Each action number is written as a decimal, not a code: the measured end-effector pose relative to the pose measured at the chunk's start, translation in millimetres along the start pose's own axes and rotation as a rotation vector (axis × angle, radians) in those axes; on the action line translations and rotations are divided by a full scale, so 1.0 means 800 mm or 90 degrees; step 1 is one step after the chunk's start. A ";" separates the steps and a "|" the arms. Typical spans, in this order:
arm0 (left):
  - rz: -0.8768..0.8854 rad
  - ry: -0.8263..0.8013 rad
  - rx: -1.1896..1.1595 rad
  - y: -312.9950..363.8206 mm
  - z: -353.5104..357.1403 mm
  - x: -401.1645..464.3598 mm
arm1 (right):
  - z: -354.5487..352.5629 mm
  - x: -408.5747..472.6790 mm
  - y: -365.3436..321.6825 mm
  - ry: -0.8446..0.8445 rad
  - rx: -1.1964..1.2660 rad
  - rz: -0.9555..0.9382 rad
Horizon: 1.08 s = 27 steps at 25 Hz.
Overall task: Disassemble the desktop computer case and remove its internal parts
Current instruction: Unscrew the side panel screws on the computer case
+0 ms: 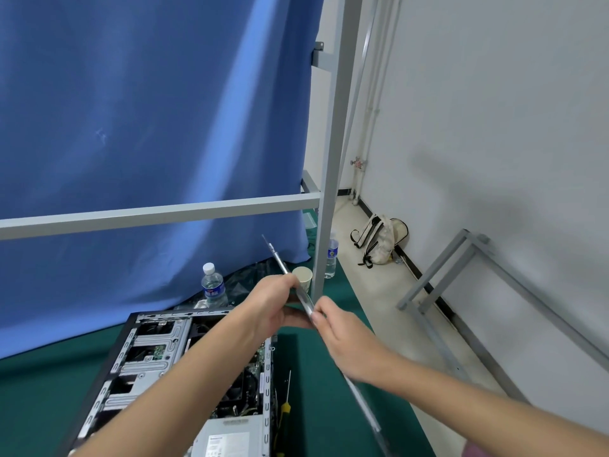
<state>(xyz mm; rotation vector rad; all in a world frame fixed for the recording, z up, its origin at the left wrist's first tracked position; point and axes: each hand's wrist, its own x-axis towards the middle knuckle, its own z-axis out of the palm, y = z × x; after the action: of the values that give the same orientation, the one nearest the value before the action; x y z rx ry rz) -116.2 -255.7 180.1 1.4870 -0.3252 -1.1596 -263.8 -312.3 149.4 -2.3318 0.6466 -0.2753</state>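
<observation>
The open desktop case (pixel 155 354) lies on its side on the green table, with its drive cage, board and grey power supply (pixel 227 437) exposed. Above its right edge I hold a thin metal side panel (pixel 279 261), seen edge-on and running from upper left to lower right. My left hand (pixel 275 303) grips the panel near its upper end. My right hand (pixel 342 341) grips it just below, fingers curled round the edge. My forearms hide part of the case interior.
A yellow-and-green screwdriver (pixel 285 409) lies right of the case. A water bottle (pixel 213 285), a paper cup (pixel 303 277) and a second bottle (pixel 331 258) stand behind. A grey frame post (pixel 329 159) rises close by. A backpack (pixel 380 240) and metal frames (pixel 461 285) sit by the wall.
</observation>
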 end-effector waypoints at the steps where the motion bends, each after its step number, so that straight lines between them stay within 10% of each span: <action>1: -0.002 0.013 0.009 -0.001 0.005 0.003 | 0.001 0.003 0.002 0.017 0.000 0.003; 16: -0.121 -0.244 -0.050 -0.105 0.022 0.013 | 0.035 0.021 0.068 0.118 0.248 0.253; 27: -0.088 -0.301 0.018 -0.161 0.013 0.012 | 0.050 0.003 0.099 -0.022 0.333 0.285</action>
<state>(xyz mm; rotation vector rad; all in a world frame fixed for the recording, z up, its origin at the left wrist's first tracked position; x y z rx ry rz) -170.8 -230.7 65.4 1.2611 -0.5679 -1.6239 -276.5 -341.1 66.3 -1.6440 0.9304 -0.1688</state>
